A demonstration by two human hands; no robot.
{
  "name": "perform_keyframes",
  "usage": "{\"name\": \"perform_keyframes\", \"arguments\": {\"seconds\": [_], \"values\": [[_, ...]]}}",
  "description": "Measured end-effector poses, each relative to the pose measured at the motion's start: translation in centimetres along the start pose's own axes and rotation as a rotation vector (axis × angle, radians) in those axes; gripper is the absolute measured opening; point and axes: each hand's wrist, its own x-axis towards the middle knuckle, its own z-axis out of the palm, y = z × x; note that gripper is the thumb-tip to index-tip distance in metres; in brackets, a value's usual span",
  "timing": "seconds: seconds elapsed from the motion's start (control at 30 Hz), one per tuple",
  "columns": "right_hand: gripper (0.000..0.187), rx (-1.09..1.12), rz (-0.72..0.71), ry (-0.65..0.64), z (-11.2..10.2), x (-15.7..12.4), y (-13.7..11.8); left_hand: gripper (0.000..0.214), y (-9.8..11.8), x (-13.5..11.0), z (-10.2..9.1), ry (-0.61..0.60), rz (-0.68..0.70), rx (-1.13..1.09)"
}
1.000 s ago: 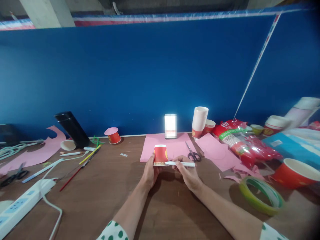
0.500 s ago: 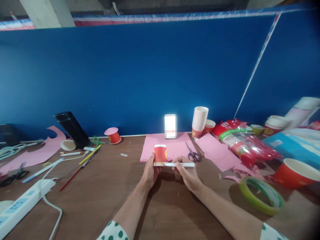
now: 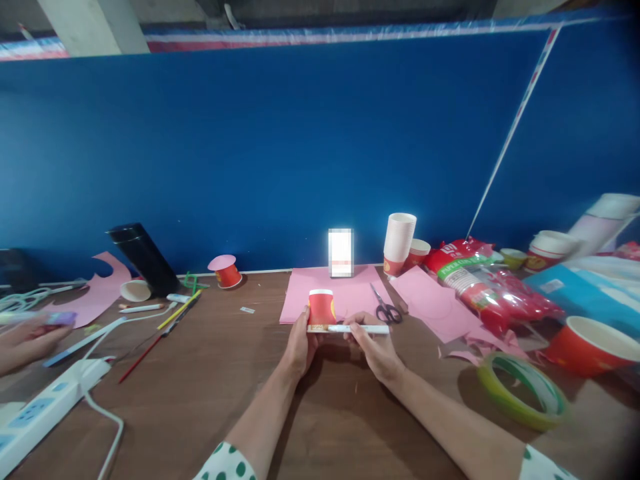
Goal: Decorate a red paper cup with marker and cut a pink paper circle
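Note:
My left hand [image 3: 301,343] is wrapped round an upturned red paper cup [image 3: 321,307] standing at the near edge of a pink paper sheet [image 3: 350,288]. My right hand [image 3: 374,344] pinches a white pen [image 3: 359,329] that lies sideways, its tip against the cup's lower rim. Black scissors [image 3: 384,308] lie on the pink sheet just right of the pen.
A stack of white cups [image 3: 399,241] and a red packet [image 3: 480,280] stand back right; a red bowl [image 3: 587,344] and a green tape roll [image 3: 521,388] lie right. A power strip [image 3: 43,413], pencils [image 3: 170,320] and another person's hand [image 3: 25,340] are left.
Another person's hand has come in at the left edge holding a purple thing. My hands, the cup and the pen have barely shifted.

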Motion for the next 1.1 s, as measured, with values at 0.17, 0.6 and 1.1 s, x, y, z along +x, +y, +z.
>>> {"name": "perform_keyframes", "arguments": {"seconds": [0.17, 0.6, 1.1], "values": [[0.023, -0.010, -0.017, 0.002, -0.05, 0.05, -0.02, 0.035, -0.02, 0.04, -0.07, -0.019, -0.006, -0.013], [0.025, -0.003, 0.013, -0.023, 0.01, -0.05, -0.36, 0.026, -0.17, 0.16, -0.23, -0.002, 0.013, -0.013], [0.023, 0.024, 0.022, 0.003, 0.08, 0.03, -0.21, 0.032, -0.38, 0.24, -0.49, -0.018, 0.014, 0.017]]}}
